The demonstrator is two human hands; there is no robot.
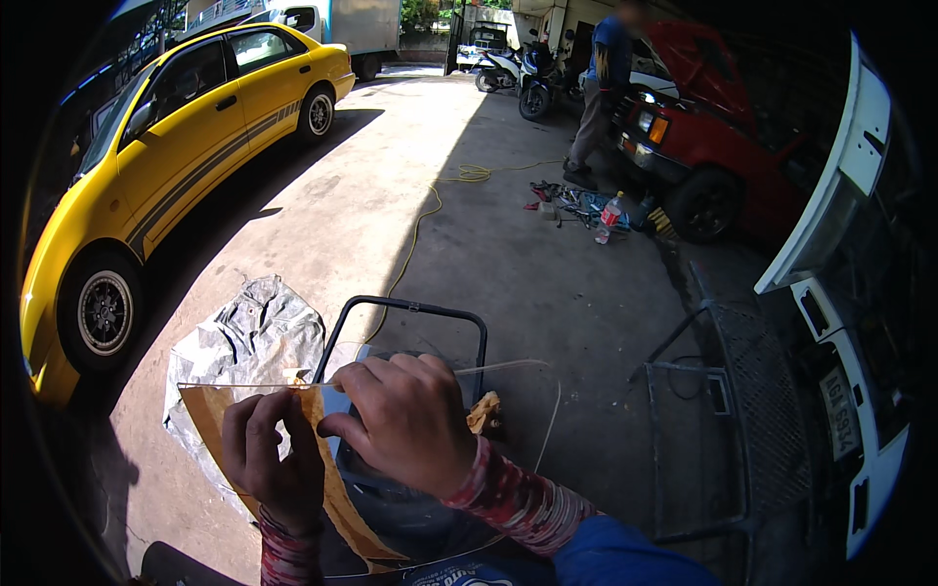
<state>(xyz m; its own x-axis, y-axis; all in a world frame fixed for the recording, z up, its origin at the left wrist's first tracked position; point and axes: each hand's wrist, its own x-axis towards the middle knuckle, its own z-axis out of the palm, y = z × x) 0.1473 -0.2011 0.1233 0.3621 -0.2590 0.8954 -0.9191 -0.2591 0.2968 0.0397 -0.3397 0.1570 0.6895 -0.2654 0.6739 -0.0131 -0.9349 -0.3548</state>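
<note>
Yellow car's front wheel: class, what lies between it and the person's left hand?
In the head view, a crumpled silvery sheet on the floor, then brown paper nearer the left hand.

You hold a brown paper sheet [335,493] on the near side of the black tubular handle [415,306], mostly to the handle's left. Its upper edge runs straight, bordered by a thin whitish line; below, the creased paper slants down toward you, its right edge uneven. A thin pale strip [508,365] juts out past the handle's right side, gently curved.
</note>
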